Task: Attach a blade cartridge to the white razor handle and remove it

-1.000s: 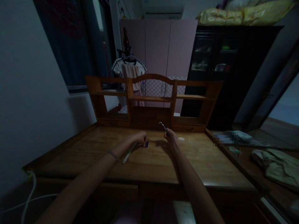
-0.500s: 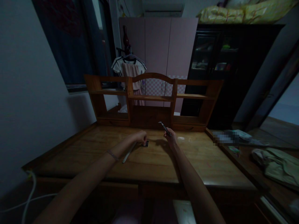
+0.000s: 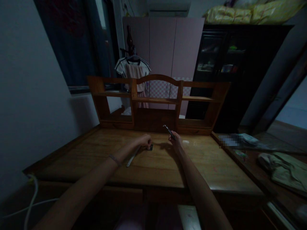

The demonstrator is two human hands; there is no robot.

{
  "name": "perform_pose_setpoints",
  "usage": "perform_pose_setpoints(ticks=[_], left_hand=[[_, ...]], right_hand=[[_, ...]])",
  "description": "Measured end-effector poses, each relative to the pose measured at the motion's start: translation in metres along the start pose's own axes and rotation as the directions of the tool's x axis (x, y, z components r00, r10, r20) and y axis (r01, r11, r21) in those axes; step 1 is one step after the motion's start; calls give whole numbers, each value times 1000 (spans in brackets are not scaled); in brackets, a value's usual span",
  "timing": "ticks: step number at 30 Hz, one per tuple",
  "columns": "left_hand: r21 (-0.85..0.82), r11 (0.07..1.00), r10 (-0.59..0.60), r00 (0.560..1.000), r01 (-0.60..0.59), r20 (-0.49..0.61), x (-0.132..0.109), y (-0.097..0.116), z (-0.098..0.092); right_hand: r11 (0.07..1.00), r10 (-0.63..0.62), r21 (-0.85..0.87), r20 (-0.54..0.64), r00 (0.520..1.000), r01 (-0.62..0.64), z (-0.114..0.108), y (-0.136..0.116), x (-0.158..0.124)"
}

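My left hand (image 3: 145,140) is closed over the middle of the wooden desk (image 3: 203,163), its fingers pinched together; what they hold, if anything, is too small to tell. Just beside those fingertips lies a small dark piece (image 3: 151,147) with lighter marks. A thin pale strip (image 3: 133,156), like a ruler, lies slantwise on the desk, its far end under my left hand. Raised above the desk, my right hand (image 3: 176,139) grips a slim dark tool (image 3: 169,131) with a shiny bent tip pointing up and to the left.
A wooden shelf unit (image 3: 157,101) stands along the desk's back edge. Folded cloth (image 3: 285,169) and other items lie on a lower surface at the right. A white cable (image 3: 32,201) hangs at the left front corner.
My left fingers have lifted very slightly from beside the small dark piece. My right hand and its tool have hardly moved.
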State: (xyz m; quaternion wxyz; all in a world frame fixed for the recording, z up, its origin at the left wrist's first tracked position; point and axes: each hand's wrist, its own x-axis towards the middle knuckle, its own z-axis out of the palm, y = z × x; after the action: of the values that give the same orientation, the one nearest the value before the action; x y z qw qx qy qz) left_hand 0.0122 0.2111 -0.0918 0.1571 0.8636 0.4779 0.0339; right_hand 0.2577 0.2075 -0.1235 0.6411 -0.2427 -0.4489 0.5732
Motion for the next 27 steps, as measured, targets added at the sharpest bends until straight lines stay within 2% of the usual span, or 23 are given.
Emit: perform_pose_setpoints(ticks=[5, 16, 27], left_hand=[[-1, 1000, 16, 999, -16, -34, 1, -2, 1], [17, 999, 44, 999, -43, -7, 3, -3, 2], [23, 999, 36, 999, -35, -31, 2, -3, 3]], right_hand=[[1000, 9, -6, -2, 1000, -9, 0, 1, 1], [999, 9, -36, -36, 999, -10, 3, -2, -2], [1000, 11, -19, -20, 1000, -11, 3, -2, -1]])
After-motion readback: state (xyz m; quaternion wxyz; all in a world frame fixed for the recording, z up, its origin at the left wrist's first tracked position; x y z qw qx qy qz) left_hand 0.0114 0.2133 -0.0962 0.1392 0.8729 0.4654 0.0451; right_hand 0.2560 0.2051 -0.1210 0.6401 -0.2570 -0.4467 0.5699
